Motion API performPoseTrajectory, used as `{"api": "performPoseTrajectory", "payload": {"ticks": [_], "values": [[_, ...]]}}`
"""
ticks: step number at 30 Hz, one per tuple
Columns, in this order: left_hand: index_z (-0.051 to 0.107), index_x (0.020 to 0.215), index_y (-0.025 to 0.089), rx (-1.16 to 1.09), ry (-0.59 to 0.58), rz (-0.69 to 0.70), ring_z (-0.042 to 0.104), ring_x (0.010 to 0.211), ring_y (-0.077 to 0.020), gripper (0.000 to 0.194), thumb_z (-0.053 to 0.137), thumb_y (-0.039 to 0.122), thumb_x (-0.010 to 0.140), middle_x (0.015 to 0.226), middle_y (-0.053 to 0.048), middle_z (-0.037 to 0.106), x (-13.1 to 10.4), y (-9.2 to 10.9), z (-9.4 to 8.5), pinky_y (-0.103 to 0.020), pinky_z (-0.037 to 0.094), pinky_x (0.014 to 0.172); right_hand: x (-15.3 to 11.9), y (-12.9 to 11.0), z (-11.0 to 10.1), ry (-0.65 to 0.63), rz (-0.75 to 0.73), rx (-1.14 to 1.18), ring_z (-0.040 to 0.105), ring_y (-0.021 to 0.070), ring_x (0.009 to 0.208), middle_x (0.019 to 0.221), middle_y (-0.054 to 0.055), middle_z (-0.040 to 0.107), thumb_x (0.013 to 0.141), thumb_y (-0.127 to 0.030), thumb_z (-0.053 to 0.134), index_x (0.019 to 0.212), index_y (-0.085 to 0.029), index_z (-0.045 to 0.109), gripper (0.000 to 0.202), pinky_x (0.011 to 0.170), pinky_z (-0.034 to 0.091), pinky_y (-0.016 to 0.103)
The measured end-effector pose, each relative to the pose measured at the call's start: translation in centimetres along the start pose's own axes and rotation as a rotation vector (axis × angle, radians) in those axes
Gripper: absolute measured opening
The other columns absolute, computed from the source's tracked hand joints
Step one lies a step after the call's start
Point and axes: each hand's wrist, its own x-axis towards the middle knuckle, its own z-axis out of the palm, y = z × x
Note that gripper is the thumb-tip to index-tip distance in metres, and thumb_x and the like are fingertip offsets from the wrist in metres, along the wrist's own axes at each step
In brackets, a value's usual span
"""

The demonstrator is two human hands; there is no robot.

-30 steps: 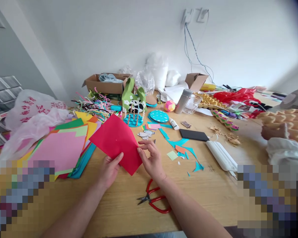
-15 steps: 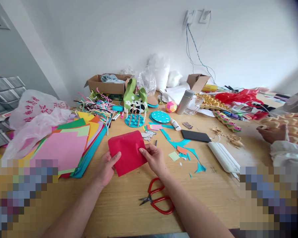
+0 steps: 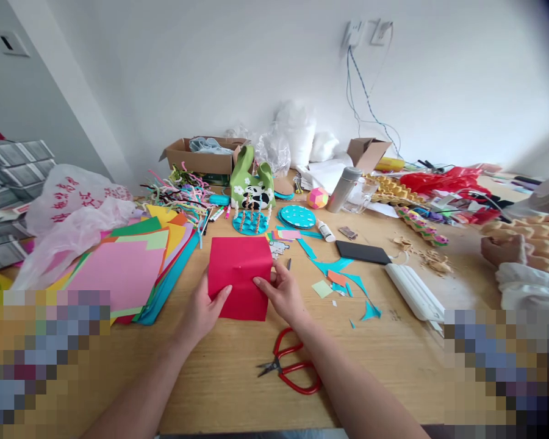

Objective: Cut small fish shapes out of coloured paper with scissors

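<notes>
Red paper sheet [image 3: 240,259] is held up over the wooden table [image 3: 210,390], between both hands. Left hand [image 3: 207,310] grips its left edge, thumb lying across the face. Right hand [image 3: 283,294] pinches the right edge between thumb and fingers. Red-handled scissors [image 3: 275,366] lie nearer the person. Coloured paper stack [image 3: 119,268] at left; blue scraps [image 3: 370,311] at right.

Green panda bag [image 3: 251,190], open cardboard box [image 3: 196,162], grey flask [image 3: 344,191] beside clear mug [image 3: 362,195]
</notes>
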Motion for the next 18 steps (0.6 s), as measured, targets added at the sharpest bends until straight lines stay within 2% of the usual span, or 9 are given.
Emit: {"api": "performPoseTrajectory", "payload": {"ticks": [3,5,7,10,12,15,16,18], "values": [[0.040,0.142,0.022,-0.249,-0.089,-0.070,0.053,0.125,-0.0282,0.065,0.062,0.039,0.083,0.138,-0.013,0.055,0.1,0.5,-0.2,-0.043,0.047,0.101,-0.2,-0.4,0.2,-0.049,0.004,0.010,0.071,0.0207,0.072,0.087,0.000,0.072,0.074,-0.043,0.075,0.124,-0.029,0.047,0.059,0.066,0.060,0.036],[0.037,0.144,0.021,-0.338,-0.187,-0.139,0.053,0.126,-0.0284,0.066,0.060,0.039,0.085,0.139,-0.013,0.054,0.2,0.4,-0.3,-0.043,0.047,0.100,-0.3,-0.6,0.3,-0.052,-0.006,0.008,0.071,0.0214,0.079,0.094,0.002,0.072,0.074,-0.044,0.076,0.122,-0.028,0.049,0.057,0.070,0.060,0.037],[0.041,0.141,0.019,-0.277,-0.223,-0.153,0.053,0.125,-0.0286,0.065,0.063,0.040,0.084,0.136,-0.014,0.056,0.2,0.1,-0.3,-0.043,0.046,0.101,-0.2,-0.6,0.2,-0.014,-0.038,0.007,0.070,0.0226,0.088,0.101,0.004,0.071,0.074,-0.044,0.075,0.112,-0.025,0.056,0.046,0.077,0.059,0.038],[0.048,0.137,0.021,-0.188,-0.170,-0.119,0.053,0.125,-0.0277,0.063,0.067,0.041,0.080,0.133,-0.013,0.059,0.0,0.0,-0.3,-0.043,0.045,0.103,-0.1,-0.1,0.0,0.057,-0.088,-0.023,0.068,0.0238,0.093,0.103,0.005,0.071,0.076,-0.044,0.073,0.105,-0.023,0.060,0.038,0.082,0.057,0.038],[0.051,0.135,0.023,-0.276,-0.232,-0.193,0.059,0.118,-0.0277,0.060,0.066,0.042,0.081,0.129,-0.013,0.062,-0.2,0.2,-0.5,-0.044,0.048,0.098,-0.1,0.1,0.0,0.070,-0.129,-0.045,0.067,0.0238,0.095,0.105,0.005,0.070,0.078,-0.043,0.071,0.108,-0.024,0.060,0.037,0.084,0.056,0.038],[0.063,0.122,0.021,-0.392,-0.423,-0.399,0.068,0.099,-0.0298,0.050,0.068,0.044,0.078,0.110,-0.012,0.071,-0.3,0.3,-0.8,-0.047,0.054,0.087,0.3,-0.1,-0.3,0.049,-0.156,-0.094,0.066,0.0226,0.093,0.105,0.005,0.069,0.082,-0.044,0.067,0.111,-0.024,0.059,0.036,0.080,0.056,0.036],[0.067,0.114,0.019,-0.373,-0.443,-0.434,0.069,0.095,-0.0304,0.047,0.069,0.046,0.076,0.103,-0.011,0.074,-0.2,0.2,-0.9,-0.047,0.054,0.086,0.4,-0.5,-0.5,0.035,-0.152,-0.139,0.066,0.0218,0.089,0.102,0.005,0.069,0.083,-0.046,0.064,0.113,-0.025,0.057,0.037,0.077,0.056,0.035],[0.073,0.100,0.018,-0.276,-0.370,-0.427,0.069,0.092,-0.0311,0.042,0.072,0.049,0.072,0.092,-0.008,0.075,0.1,-0.2,-1.0,-0.046,0.054,0.084,0.3,-1.7,-1.2,0.017,-0.148,-0.305,0.065,0.0197,0.081,0.094,0.004,0.068,0.086,-0.046,0.060,0.117,-0.024,0.055,0.039,0.069,0.054,0.032]]}}
